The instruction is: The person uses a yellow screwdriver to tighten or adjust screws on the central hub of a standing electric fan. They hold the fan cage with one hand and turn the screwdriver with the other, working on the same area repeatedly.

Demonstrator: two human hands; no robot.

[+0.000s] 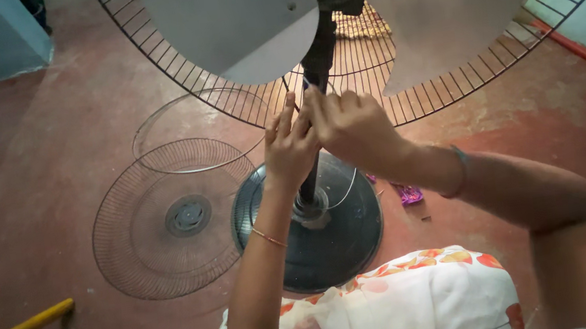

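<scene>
Red cement floor [50, 163], worn patches. Rear fan guard [402, 93] still on the stand; both hands meet at its lower rim, just in front of the pole [318, 59]. Left hand [289, 146] and right hand [351, 125] pressed close, fingertips pinching something small at the wires; what exactly, cannot tell. Judgement: steady the guard, work the fastening with fingertips, keep knuckles clear of the blades [436, 1] above. Detached front guard [174, 218] lies left of the left wrist; round base [339, 247] below both.

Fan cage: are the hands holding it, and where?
Both hands, left hand and right hand, pinch at the bottom edge of the rear fan cage, just in front of the stand pole. Exactly what the fingertips grip is hidden.
</scene>
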